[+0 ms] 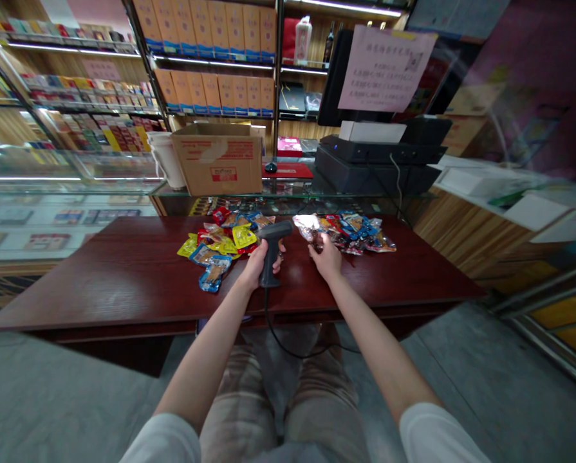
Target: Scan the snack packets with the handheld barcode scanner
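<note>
My left hand (255, 263) is wrapped round the handle of a dark grey barcode scanner (269, 263), its head pointing right. A black cord (274, 331) runs from the handle's base down past the table edge. In my right hand (329, 260), the fingers pinch a shiny snack packet (307, 224) at the left end of a pile; bright light washes out its print. That pile of snack packets (358, 230) has blue, red and clear wrappers. Left of the scanner lies another pile of snack packets (215, 247), in yellow, blue and red.
Both piles rest on a dark red wooden table (138, 276). Behind it stand an open cardboard box (220, 161), a white jug (167, 157), a computer mouse (271, 167) and a cash register (379, 164). Shelves of boxed goods (215, 29) fill the back.
</note>
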{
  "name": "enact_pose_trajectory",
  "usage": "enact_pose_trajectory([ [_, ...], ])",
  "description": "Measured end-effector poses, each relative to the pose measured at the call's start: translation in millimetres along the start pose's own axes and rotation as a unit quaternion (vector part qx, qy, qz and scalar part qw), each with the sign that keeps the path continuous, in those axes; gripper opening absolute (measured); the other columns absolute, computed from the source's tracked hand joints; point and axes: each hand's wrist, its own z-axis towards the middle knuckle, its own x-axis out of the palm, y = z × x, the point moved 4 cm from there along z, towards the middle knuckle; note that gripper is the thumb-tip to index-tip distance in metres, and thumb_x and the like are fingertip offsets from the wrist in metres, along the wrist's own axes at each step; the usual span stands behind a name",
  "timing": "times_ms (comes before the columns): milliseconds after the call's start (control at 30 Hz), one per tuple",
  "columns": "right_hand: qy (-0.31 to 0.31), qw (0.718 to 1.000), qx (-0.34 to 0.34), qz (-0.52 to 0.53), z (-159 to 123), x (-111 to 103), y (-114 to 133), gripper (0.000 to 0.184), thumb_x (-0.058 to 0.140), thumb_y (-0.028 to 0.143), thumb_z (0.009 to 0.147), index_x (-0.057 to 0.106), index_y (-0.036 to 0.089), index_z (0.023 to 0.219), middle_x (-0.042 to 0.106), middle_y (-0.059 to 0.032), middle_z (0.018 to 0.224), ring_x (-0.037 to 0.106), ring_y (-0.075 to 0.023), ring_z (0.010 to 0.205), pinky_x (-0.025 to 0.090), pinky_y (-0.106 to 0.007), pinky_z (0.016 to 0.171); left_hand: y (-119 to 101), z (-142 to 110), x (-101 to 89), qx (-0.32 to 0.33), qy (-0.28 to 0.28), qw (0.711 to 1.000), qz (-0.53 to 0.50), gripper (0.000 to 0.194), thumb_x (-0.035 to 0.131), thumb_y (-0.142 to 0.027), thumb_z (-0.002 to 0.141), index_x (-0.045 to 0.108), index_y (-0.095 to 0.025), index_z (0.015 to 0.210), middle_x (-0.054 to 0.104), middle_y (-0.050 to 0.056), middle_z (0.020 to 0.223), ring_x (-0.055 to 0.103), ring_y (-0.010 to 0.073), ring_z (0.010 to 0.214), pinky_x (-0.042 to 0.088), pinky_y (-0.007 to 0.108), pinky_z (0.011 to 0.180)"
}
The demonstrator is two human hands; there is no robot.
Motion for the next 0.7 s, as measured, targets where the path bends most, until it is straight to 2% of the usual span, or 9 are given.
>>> enact_pose_trajectory([
  [233, -0.01, 0.999, -0.008, -0.051, -0.6, -0.1, 3.0, 0.042, 0.064, 0.032, 0.088, 0.059, 0.019, 0.128, 0.074, -0.0143, 0.122, 0.072, -0.0322, 0.108, 0.056, -0.041, 0.088, -2.6, -1.3, 7.1, 0.015, 0.011, 1.0, 0.007, 0.065, 0.075, -0.067, 0.076, 0.061, -0.011, 0.105, 0.053, -0.003, 0.06, 0.044, 0.0088, 0.048, 0.038, 0.022, 0.043],
  [400, -0.016, 0.997, 0.009, -0.074, -0.4, -1.5, 1.9, 0.045, 0.064, 0.033, 0.088, 0.058, 0.017, 0.13, 0.075, -0.0157, 0.12, 0.073, -0.0323, 0.106, 0.057, -0.04, 0.085, -3.3, -4.4, 7.7, 0.012, 0.024, 0.999, 0.035, 0.068, 0.066, -0.073, 0.081, 0.063, -0.009, 0.105, 0.05, -0.003, 0.052, 0.043, 0.0089, 0.044, 0.035, 0.022, 0.044],
  [533, -0.008, 0.997, -0.003, -0.071, -1.5, -1.8, 3.6, 0.043, 0.062, 0.032, 0.089, 0.058, 0.019, 0.13, 0.075, -0.0135, 0.12, 0.073, -0.0315, 0.106, 0.057, -0.041, 0.086, -0.9, -4.8, 5.7, 0.002, 0.033, 0.999, 0.036, 0.07, 0.061, -0.075, 0.083, 0.062, -0.009, 0.109, 0.051, -0.003, 0.052, 0.045, 0.0099, 0.044, 0.035, 0.022, 0.045],
  [700, -0.006, 0.996, -0.011, -0.088, -2.7, -0.1, 5.2, 0.045, 0.062, 0.033, 0.089, 0.057, 0.018, 0.131, 0.074, -0.0153, 0.122, 0.072, -0.0335, 0.107, 0.056, -0.041, 0.084, -2.0, -3.3, 9.9, 0.025, 0.019, 0.999, -0.005, 0.068, 0.074, -0.068, 0.077, 0.057, -0.014, 0.113, 0.055, -0.004, 0.063, 0.042, 0.0079, 0.044, 0.035, 0.022, 0.042],
])
